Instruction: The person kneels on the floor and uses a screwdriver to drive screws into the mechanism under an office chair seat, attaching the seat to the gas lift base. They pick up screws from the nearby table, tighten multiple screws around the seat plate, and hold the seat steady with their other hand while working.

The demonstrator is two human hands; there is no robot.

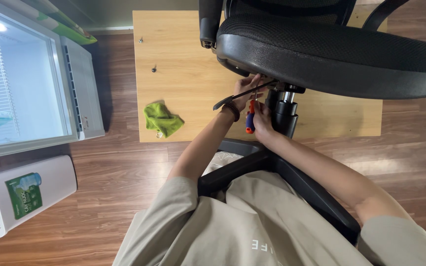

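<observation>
Right hand [263,122] gripping screwdriver [250,120], chair seat [331,54]

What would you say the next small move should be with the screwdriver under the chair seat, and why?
Probably keep turning the screwdriver: the right hand holds it upright under the chair seat, while the left hand steadies the spot by the black lever.

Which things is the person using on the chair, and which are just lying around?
In use:
- black mesh office chair, tipped over the light wooden board
- screwdriver with the red and blue handle, in the right hand
- black lever under the seat, by the left hand

Lying about:
- crumpled green cloth
- two small dark screws
- white chest freezer
- white water dispenser
</observation>
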